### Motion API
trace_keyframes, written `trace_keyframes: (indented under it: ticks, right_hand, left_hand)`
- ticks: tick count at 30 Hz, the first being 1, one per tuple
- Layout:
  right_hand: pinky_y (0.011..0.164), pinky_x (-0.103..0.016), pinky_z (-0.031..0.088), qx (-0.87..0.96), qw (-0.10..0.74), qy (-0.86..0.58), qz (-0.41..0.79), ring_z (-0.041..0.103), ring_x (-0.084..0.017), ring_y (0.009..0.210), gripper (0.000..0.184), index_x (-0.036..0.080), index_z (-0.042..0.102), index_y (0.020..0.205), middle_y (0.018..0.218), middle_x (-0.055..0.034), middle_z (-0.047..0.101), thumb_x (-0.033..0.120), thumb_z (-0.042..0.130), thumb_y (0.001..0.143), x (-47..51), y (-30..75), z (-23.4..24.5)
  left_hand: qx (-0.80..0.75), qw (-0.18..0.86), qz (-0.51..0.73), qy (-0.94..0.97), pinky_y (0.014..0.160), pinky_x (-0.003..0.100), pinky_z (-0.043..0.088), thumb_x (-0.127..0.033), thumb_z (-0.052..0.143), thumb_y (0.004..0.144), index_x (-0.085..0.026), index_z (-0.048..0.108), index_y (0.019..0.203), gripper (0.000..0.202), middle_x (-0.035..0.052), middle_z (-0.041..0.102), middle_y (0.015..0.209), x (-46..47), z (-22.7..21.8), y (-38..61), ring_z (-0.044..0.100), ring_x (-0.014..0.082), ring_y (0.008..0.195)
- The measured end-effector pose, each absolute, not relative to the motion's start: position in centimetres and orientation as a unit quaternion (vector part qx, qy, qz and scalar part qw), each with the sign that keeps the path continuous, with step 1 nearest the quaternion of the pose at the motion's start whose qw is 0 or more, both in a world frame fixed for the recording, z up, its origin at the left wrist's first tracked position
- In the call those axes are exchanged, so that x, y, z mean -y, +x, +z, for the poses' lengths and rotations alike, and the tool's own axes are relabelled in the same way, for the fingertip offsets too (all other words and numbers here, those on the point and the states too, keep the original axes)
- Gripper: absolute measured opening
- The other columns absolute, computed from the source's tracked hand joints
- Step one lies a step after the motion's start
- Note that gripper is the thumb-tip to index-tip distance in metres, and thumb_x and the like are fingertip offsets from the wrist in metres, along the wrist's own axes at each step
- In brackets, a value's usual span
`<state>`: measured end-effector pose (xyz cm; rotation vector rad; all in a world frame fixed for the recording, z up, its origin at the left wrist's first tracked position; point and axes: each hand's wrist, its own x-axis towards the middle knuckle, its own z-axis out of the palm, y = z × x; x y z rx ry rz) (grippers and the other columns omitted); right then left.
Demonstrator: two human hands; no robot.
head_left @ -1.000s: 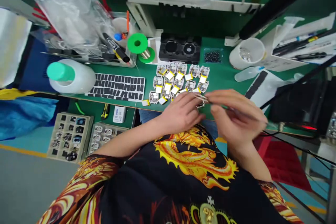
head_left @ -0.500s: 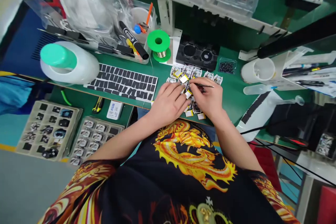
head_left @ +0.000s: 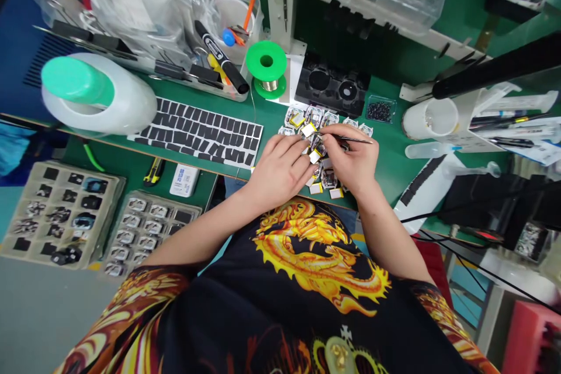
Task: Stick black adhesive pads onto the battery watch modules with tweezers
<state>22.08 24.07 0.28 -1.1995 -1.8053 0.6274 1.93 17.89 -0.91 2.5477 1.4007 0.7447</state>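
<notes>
Several small silver parts with yellow and white tabs [head_left: 316, 121] lie in a cluster on the green bench [head_left: 385, 158]. My left hand [head_left: 280, 169] rests on the near side of the cluster, fingers curled toward one part; whether it grips it is hidden. My right hand [head_left: 350, 158] is closed on thin metal tweezers [head_left: 350, 139], whose tips point left into the cluster just past my left fingertips.
A sheet of black pads [head_left: 201, 134] lies left of the hands, beside a white bottle with a green cap [head_left: 94, 93]. A green solder spool [head_left: 266, 67], a black holder [head_left: 333, 87], a white cup [head_left: 427, 120] and two parts trays [head_left: 61, 210] surround the work spot.
Both hands moved from the near bench edge forward onto the cluster of parts. The camera view shifted, so the bench items sit lower and to the right in the picture.
</notes>
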Motion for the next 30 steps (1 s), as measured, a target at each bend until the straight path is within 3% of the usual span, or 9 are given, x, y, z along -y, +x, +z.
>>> trace_keyframes:
  ticks: [5, 10, 16, 30]
  right_hand:
    - [0.078, -0.036, 0.065, 0.736, 0.414, -0.490, 0.216, 0.081, -0.020, 0.086, 0.016, 0.026, 0.085, 0.098, 0.098, -0.0034, 0.088, 0.026, 0.069, 0.103, -23.8, 22.2, 0.2]
    - [0.089, -0.039, 0.067, 0.747, 0.399, -0.475, 0.239, 0.083, -0.020, 0.095, 0.016, 0.027, 0.086, 0.102, 0.103, -0.0023, 0.088, 0.023, 0.070, 0.104, -24.2, 21.8, -0.2]
    - [0.083, -0.037, 0.066, 0.744, 0.411, -0.465, 0.248, 0.082, -0.020, 0.093, 0.015, 0.026, 0.086, 0.104, 0.104, -0.0029, 0.088, 0.020, 0.072, 0.102, -24.7, 21.7, -0.3]
    - [0.092, -0.041, 0.066, 0.775, 0.366, -0.464, 0.225, 0.082, -0.022, 0.098, 0.017, 0.028, 0.084, 0.104, 0.106, -0.0029, 0.088, 0.024, 0.067, 0.105, -25.1, 21.8, 0.0]
  left_hand:
    - [-0.469, 0.086, 0.246, 0.844, 0.123, 0.059, 0.052, -0.032, 0.064, 0.112, -0.016, 0.082, 0.116, 0.024, 0.0165, 0.078, 0.143, -18.0, -0.8, 1.9, 0.068, 0.0363, 0.142]
    - [-0.469, 0.078, 0.244, 0.845, 0.121, 0.057, 0.053, -0.034, 0.062, 0.114, -0.016, 0.082, 0.114, 0.027, 0.0170, 0.079, 0.139, -18.1, -0.7, 1.9, 0.069, 0.0353, 0.138]
    - [-0.464, 0.069, 0.256, 0.845, 0.121, 0.056, 0.053, -0.034, 0.062, 0.114, -0.013, 0.082, 0.115, 0.028, 0.0172, 0.079, 0.139, -18.1, -0.8, 1.9, 0.070, 0.0359, 0.137]
    - [-0.473, 0.087, 0.252, 0.840, 0.118, 0.058, 0.053, -0.034, 0.061, 0.114, -0.014, 0.082, 0.120, 0.030, 0.0188, 0.078, 0.141, -18.1, -1.2, 2.0, 0.068, 0.0378, 0.138]
